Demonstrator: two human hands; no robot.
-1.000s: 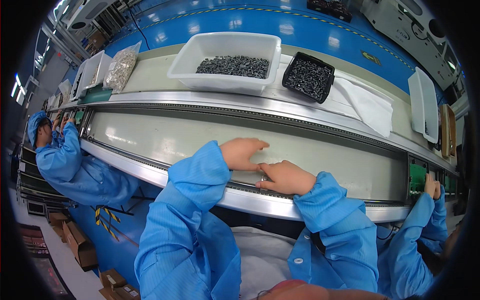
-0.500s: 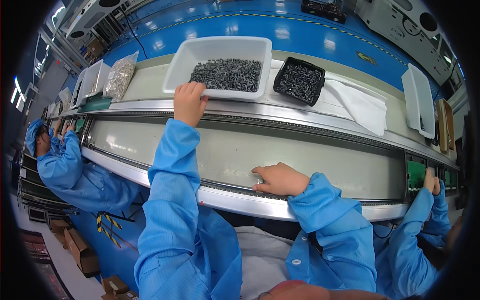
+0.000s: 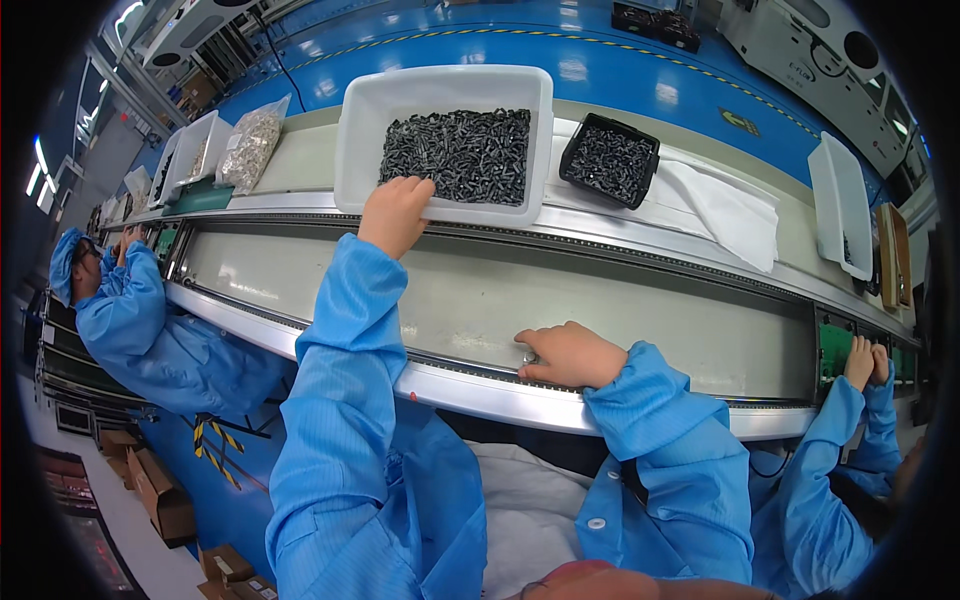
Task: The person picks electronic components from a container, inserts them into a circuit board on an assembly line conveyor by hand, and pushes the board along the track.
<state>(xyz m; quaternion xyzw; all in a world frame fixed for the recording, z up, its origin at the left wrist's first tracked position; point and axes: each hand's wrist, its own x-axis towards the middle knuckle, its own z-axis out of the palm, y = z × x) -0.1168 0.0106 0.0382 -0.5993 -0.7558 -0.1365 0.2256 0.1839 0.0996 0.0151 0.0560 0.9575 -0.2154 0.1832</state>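
My left hand point(image 3: 396, 215) is at the near left rim of a large white plastic bin point(image 3: 447, 88), its fingers closed over the edge. Many small black parts point(image 3: 458, 155) lie heaped inside, and the bin leans toward me. By the front rail, my right hand point(image 3: 578, 356) hovers or rests with thumb and forefinger curled together. A small shiny bit point(image 3: 529, 357) shows between these fingers, too small to name. Right of the bin, a black tray point(image 3: 609, 160) holds more small dark parts.
The conveyor point(image 3: 470, 300) runs left to right between metal rails. A white cloth point(image 3: 735, 215), a white bin point(image 3: 840, 205) and a bag of pale parts point(image 3: 252, 150) are on the far ledge. Co-workers sit at both sides, with a green board point(image 3: 833, 350) at the right.
The white bin has tipped toward me, so more of its black parts show. My left hand has moved slightly right and lower with the rim. My right hand keeps almost the same pose.
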